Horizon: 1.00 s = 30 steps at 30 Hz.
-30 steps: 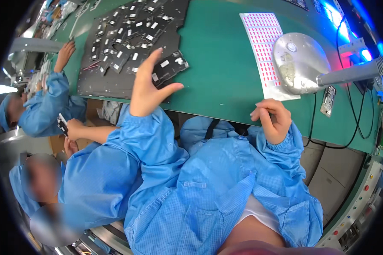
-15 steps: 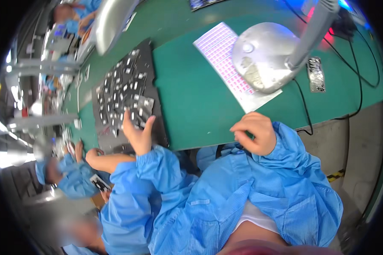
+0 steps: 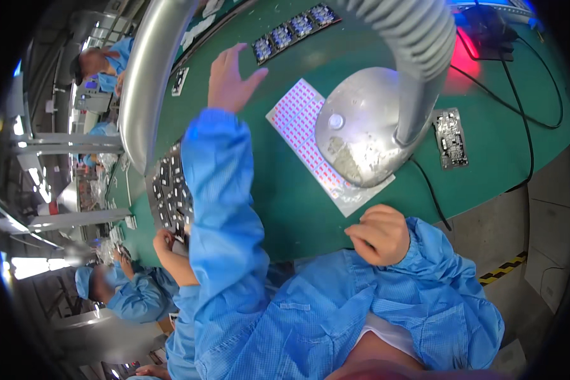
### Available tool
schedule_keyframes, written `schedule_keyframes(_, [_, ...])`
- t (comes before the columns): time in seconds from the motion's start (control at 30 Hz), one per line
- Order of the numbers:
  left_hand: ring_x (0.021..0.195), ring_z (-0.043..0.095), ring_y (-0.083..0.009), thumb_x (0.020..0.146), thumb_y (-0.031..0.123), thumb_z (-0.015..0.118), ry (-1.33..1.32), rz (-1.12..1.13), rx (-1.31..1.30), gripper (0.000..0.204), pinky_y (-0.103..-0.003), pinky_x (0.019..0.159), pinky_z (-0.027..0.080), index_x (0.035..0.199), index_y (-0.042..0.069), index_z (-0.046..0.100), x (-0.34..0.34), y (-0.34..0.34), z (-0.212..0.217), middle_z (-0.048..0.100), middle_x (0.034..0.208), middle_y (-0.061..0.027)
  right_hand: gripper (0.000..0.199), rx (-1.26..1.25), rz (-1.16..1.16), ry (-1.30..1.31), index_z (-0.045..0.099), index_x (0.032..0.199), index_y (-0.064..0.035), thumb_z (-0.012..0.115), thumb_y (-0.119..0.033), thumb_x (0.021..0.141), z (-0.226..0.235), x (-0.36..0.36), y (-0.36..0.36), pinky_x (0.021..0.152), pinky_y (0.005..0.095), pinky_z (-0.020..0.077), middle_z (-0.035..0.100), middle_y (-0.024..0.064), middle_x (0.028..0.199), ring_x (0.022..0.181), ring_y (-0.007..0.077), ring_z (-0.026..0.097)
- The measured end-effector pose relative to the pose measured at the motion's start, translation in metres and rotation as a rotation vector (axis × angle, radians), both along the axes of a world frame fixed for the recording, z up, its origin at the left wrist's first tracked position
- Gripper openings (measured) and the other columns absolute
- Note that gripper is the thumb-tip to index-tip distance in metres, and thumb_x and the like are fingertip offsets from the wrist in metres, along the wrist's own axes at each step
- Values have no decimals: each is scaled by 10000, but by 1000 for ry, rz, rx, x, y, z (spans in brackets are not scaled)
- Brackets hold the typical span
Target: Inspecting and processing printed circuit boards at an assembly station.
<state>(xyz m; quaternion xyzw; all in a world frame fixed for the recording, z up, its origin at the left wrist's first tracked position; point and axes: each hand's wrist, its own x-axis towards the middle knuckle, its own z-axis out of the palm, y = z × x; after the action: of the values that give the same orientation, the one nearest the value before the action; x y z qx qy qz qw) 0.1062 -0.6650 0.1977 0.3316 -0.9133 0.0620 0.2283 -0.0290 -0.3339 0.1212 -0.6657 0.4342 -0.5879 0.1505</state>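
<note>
My left hand [image 3: 232, 80] is stretched forward over the green table, thumb and fingers apart and nothing in it. Just beyond it to the right lies a dark strip of joined circuit boards [image 3: 296, 33] with bluish parts. Close to the table's front edge, my right hand [image 3: 382, 235] is loosely curled, with nothing seen in it. Between my hands lies a sheet of small pink labels [image 3: 301, 122], partly under the round metal base [image 3: 354, 126] of a lamp. My left sleeve hides part of a black mat [image 3: 169, 190] with small white-marked pieces on it.
The lamp's ribbed grey arm [image 3: 411, 38] rises from its base. Right of it lies a bagged circuit board [image 3: 450, 138], with black cables [image 3: 519, 107] farther right. A shiny lamp head [image 3: 147, 82] stands at left. A co-worker's hand [image 3: 165, 243] is beside the mat.
My left hand has moved from over the black mat forward and right, toward the circuit board strip. My right hand stays curled near the edge. The view has shifted, showing more of the table's far side.
</note>
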Motion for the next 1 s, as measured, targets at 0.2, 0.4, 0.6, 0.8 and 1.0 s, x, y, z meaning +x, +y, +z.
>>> schedule_keyframes(0.2, [1074, 477, -359, 575, 372, 776, -190, -57, 198, 760, -404, 930, 372, 1184, 37, 467, -72, -109, -29, 517, 1130, -182, 157, 38, -30, 139, 597, 760, 6, 621, -26, 608, -12, -9, 5, 455, 323, 426, 518, 87, 544, 493, 230, 526])
schedule_keyframes(0.4, [1103, 457, -340, 516, 401, 801, -328, 103, 202, 832, -428, 926, 370, 1193, 57, 463, -115, -180, -12, 492, 1151, -159, 170, 93, 46, 100, 590, 770, -5, 619, -26, 603, -4, -8, 0, 451, 328, 429, 529, 80, 552, 478, 222, 526])
schedule_keyframes(0.6, [1132, 436, -321, 456, 431, 825, -432, 291, 274, 904, -452, 923, 368, 1203, 77, 459, -75, -113, -28, 467, 1171, -136, 150, 181, 59, 14, 586, 765, -9, 604, 11, 618, 3, -3, -11, 448, 328, 420, 538, 91, 557, 464, 230, 530])
schedule_keyframes(0.8, [967, 566, -279, 704, 388, 660, -208, 240, 482, 489, -381, 837, 443, 1070, 71, 592, -43, -111, -32, 588, 1034, -138, 117, 193, 25, 30, 595, 779, -16, 605, 11, 665, 2, 4, -6, 466, 341, 436, 556, 104, 570, 487, 254, 548])
schedule_keyframes(1.0, [782, 636, -243, 825, 251, 536, 121, 272, 584, 262, -334, 735, 486, 942, 47, 653, -30, -96, -29, 652, 855, -134, 104, 215, -15, 91, 594, 777, -15, 598, 16, 678, 4, 11, 4, 482, 335, 445, 595, 126, 628, 515, 261, 571])
